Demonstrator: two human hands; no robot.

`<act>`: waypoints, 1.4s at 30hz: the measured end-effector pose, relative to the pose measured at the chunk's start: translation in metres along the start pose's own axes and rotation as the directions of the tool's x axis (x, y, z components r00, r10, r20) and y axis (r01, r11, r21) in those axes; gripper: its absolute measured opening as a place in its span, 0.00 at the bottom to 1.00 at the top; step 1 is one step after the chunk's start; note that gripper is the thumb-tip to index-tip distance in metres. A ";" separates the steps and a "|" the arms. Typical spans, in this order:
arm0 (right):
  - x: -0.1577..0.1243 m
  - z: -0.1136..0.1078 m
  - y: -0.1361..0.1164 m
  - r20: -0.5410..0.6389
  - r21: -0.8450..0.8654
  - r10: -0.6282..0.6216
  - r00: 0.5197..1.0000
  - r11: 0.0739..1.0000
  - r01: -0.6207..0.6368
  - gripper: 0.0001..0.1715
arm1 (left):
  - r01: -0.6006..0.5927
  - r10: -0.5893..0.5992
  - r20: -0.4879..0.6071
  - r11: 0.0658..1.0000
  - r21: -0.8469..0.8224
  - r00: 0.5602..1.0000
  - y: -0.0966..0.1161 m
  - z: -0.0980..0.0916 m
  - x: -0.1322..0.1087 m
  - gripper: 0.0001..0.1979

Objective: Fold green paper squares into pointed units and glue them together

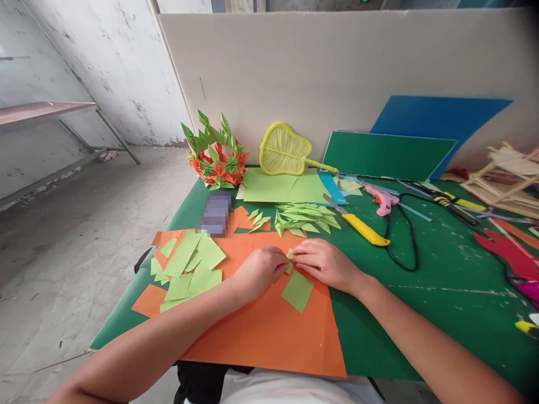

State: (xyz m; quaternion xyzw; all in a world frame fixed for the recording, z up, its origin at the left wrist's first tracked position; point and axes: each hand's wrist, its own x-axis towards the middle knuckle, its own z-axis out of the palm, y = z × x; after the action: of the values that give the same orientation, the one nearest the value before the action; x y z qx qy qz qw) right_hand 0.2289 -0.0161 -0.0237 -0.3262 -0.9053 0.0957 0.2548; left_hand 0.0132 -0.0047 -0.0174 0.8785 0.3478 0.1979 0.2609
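Observation:
Between my two hands is a small piece of light green paper (289,262), partly hidden by the fingers. My left hand (261,270) is closed, its thumb and finger pinching the left side of the piece. From the right, my right hand (324,261) has its fingertips pressed together on the same piece. Just below them a green paper rectangle (298,292) lies flat on a large orange sheet (269,336). Several folded green paper pieces (305,217) lie in a pile beyond my hands. Loose green cut papers (191,269) are spread to the left.
A green-and-orange folded-paper crown (217,154) stands at the back left, beside a yellow leaf-shaped fan (284,148). A yellow utility knife (364,229) with its blade out and a pink glue gun (381,200) with a black cord lie right of the pile. Wooden stick structure (505,174) far right.

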 end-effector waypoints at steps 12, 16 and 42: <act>0.000 0.000 -0.003 0.029 -0.047 0.022 0.999 0.999 -0.021 0.16 | -0.038 0.038 0.051 0.999 0.001 0.998 -0.002 -0.016 0.000 0.06; 0.000 0.000 -0.005 0.039 -0.071 0.016 0.999 0.997 -0.013 0.16 | -0.054 0.053 0.058 0.998 0.013 0.997 -0.004 -0.016 0.000 0.08; 0.000 -0.001 -0.009 0.067 -0.097 0.045 0.997 0.995 -0.038 0.15 | -0.298 0.262 0.191 0.935 0.191 0.946 -0.007 -0.022 0.003 0.11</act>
State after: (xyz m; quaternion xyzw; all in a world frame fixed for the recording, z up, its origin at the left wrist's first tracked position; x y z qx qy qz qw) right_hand 0.2248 -0.0233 -0.0194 -0.3531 -0.9102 0.0686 0.2054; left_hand 0.0005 0.0091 -0.0040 0.9555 0.2159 0.1215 0.1601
